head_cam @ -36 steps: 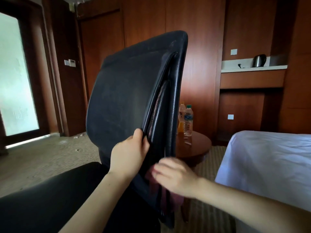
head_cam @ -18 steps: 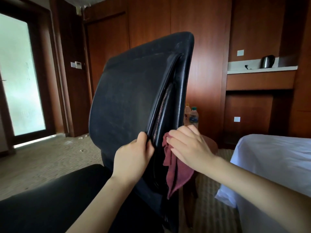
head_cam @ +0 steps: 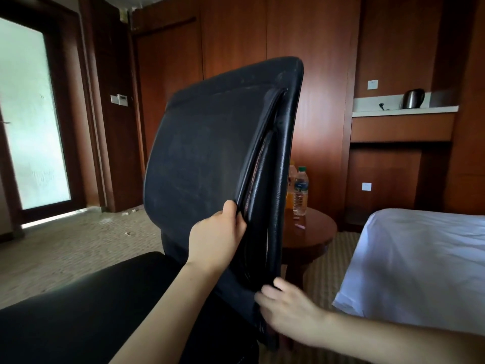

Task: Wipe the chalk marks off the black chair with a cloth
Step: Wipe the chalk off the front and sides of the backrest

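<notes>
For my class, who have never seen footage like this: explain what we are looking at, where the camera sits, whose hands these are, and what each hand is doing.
The camera is worn on a person's head, looking forward and down, so both bare arms reach in from below. There is no machine. The left hand grips the side edge of the black chair back, which shows faint pale smudges. The right hand is blurred, low at the chair's edge; no cloth is visible in it now. Behind the chair, a round wooden table carries two bottles. A white bed is on the right, and a kettle stands on a shelf.
</notes>
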Action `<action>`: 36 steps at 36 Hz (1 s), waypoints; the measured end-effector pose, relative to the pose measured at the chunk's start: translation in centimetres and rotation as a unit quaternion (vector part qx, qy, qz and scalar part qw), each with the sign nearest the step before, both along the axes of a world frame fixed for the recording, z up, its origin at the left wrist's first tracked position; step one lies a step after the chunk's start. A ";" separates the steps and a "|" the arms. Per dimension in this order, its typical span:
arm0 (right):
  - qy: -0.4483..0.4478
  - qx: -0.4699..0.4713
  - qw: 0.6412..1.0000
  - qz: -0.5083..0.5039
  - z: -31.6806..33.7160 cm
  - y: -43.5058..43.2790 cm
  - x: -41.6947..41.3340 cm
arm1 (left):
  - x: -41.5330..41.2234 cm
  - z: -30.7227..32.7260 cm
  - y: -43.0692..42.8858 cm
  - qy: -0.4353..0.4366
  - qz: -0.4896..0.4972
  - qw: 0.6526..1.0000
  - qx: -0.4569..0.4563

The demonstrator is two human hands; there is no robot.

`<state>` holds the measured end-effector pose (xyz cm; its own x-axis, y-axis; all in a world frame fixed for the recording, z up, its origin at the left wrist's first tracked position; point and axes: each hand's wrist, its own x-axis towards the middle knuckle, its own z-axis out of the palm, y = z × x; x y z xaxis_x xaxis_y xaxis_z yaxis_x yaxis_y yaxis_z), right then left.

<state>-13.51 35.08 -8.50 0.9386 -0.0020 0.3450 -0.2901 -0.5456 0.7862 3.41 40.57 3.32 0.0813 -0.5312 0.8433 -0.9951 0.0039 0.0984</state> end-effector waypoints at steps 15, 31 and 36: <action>-0.176 -0.122 0.976 -0.036 14.1 -0.5 -0.7 | -0.4 -0.3 -0.1 0.051 -0.038 0.998 -0.010; 0.010 0.010 1.000 -0.020 0.0 -0.2 0.1 | -0.1 0.1 0.3 0.009 -0.022 1.000 0.021; -0.082 0.026 0.996 0.028 3.5 0.4 -0.3 | -0.1 0.1 0.1 0.001 0.013 1.000 0.027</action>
